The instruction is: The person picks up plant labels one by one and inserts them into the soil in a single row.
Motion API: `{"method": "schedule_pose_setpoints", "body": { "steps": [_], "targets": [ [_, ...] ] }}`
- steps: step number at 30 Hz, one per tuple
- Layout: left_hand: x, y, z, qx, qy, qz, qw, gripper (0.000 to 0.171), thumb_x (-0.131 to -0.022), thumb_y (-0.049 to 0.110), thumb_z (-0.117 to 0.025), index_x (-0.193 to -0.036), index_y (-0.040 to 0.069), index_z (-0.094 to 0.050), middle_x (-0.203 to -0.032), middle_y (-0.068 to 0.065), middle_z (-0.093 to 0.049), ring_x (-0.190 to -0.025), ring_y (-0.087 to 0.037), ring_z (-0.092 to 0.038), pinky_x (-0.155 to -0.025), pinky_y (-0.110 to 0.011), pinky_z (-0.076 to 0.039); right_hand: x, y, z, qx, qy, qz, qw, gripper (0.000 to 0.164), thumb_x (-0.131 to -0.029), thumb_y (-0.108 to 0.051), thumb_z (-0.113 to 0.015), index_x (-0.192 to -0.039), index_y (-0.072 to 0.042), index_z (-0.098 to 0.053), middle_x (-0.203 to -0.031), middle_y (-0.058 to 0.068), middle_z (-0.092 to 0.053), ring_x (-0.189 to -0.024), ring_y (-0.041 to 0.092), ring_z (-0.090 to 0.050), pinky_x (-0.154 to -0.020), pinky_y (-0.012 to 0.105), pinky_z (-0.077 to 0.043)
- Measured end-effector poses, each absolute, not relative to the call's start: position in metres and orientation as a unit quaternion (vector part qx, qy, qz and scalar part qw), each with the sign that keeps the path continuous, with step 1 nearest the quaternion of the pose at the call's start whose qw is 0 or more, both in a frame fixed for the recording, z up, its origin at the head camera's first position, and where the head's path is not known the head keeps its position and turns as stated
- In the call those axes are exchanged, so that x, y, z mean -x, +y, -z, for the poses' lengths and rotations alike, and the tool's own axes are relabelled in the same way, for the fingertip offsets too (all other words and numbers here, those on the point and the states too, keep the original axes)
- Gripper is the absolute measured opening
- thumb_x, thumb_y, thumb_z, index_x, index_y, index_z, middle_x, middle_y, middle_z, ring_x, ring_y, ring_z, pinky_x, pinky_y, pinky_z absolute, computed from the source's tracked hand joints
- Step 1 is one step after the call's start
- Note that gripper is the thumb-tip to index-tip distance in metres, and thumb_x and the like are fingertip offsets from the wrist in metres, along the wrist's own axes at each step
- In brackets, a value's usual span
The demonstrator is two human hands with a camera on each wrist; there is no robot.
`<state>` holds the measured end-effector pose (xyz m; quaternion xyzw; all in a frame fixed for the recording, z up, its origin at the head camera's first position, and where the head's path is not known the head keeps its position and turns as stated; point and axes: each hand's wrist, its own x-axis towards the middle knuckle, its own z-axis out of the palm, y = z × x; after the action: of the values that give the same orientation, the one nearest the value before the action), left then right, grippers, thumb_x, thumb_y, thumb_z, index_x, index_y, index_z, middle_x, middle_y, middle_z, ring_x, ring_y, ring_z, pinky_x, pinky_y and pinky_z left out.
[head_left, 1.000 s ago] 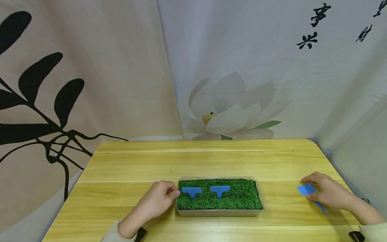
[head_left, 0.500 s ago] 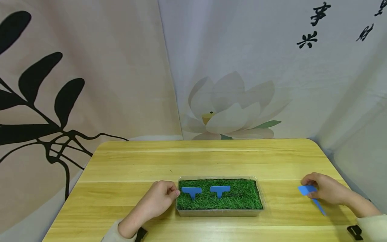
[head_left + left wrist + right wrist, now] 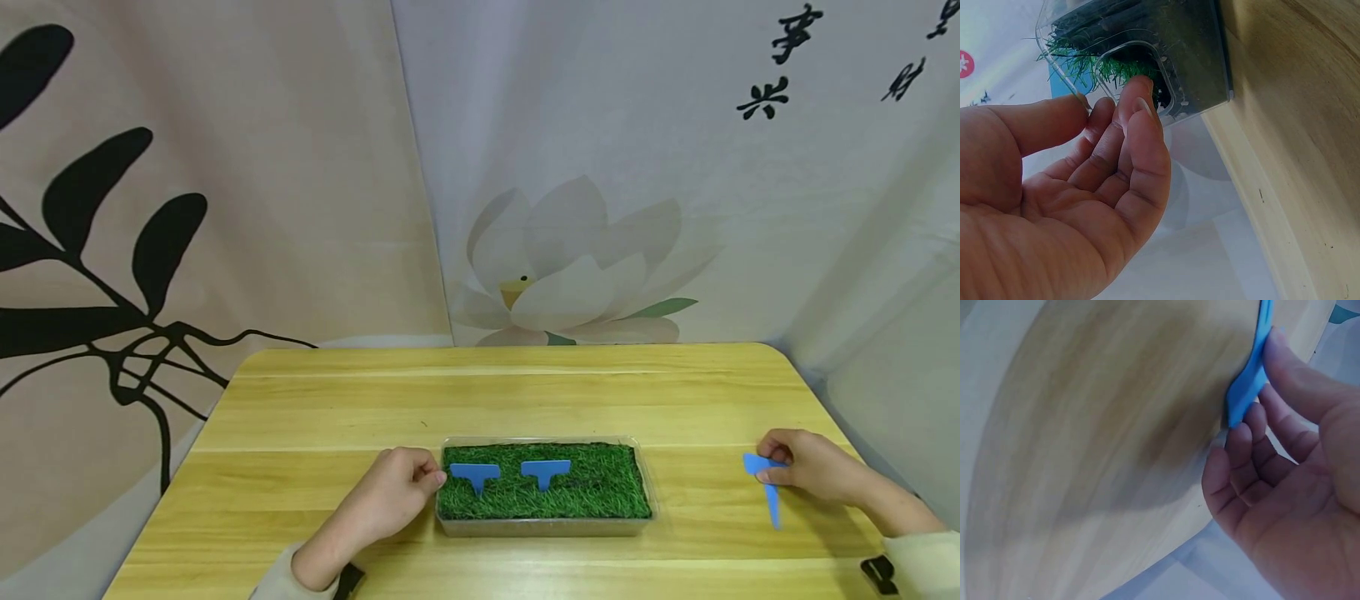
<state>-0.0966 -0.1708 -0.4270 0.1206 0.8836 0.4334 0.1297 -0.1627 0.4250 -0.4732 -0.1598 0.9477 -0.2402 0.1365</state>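
Note:
At the right of the table my right hand (image 3: 813,471) pinches a blue T-shaped plant label (image 3: 772,500) by its wide head, its pointed stem angled toward the table's near side. The right wrist view shows the thumb on one face of the label (image 3: 1249,384) and the curled fingers behind it. My left hand (image 3: 393,496) grips the left end of a clear plastic box (image 3: 547,528), thumb and fingertips at its rim. Green artificial grass (image 3: 600,492) fills the box. Two more blue labels, a left one (image 3: 476,472) and a right one (image 3: 546,471), stand upright in the grass.
The box stands on a wooden table (image 3: 337,417) near its front middle. A printed curtain (image 3: 570,125) hangs behind the table. Black wrist straps show at both sleeves.
The label in my right hand has turned, its stem swinging from pointing to the lower right to nearly straight toward the near side. The left hand and box stay put.

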Motion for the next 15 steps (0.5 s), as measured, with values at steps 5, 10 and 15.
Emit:
{"method": "schedule_pose_setpoints", "body": {
  "steps": [5, 10, 15],
  "targets": [
    [0.0965, -0.1709, 0.427, -0.121, 0.886, -0.43, 0.126, 0.021, -0.102, 0.01, -0.068, -0.081, 0.01, -0.068, -0.061, 0.005, -0.047, -0.054, -0.01, -0.037, -0.057, -0.026, -0.039, 0.1625, 0.4274, 0.4749, 0.144, 0.944, 0.262, 0.141, 0.022, -0.091, -0.014, -0.082, -0.097, -0.002, -0.065, -0.085, 0.0, -0.056, -0.074, 0.002, -0.045, -0.063, 0.025, -0.041],
    [0.0964, -0.1708, 0.4268, -0.119, 0.881, -0.439, 0.131, 0.022, -0.102, 0.01, -0.068, -0.08, 0.01, -0.067, -0.061, 0.005, -0.044, -0.053, -0.01, -0.036, -0.057, -0.026, -0.039, 0.1592, 0.4315, 0.477, 0.139, 0.934, 0.292, 0.154, 0.019, -0.094, -0.013, -0.079, -0.097, 0.0, -0.065, -0.084, 0.002, -0.059, -0.07, 0.003, -0.047, -0.061, 0.024, -0.043],
    [0.0966, -0.1703, 0.4267, -0.122, 0.883, -0.435, 0.127, 0.023, -0.102, 0.01, -0.068, -0.079, 0.01, -0.067, -0.06, 0.006, -0.044, -0.053, -0.01, -0.035, -0.057, -0.026, -0.038, 0.1588, 0.4334, 0.4756, 0.124, 0.926, 0.316, 0.167, 0.021, -0.095, -0.015, -0.078, -0.099, 0.0, -0.065, -0.084, 0.004, -0.059, -0.069, 0.005, -0.049, -0.059, 0.024, -0.044]
  ]
}}
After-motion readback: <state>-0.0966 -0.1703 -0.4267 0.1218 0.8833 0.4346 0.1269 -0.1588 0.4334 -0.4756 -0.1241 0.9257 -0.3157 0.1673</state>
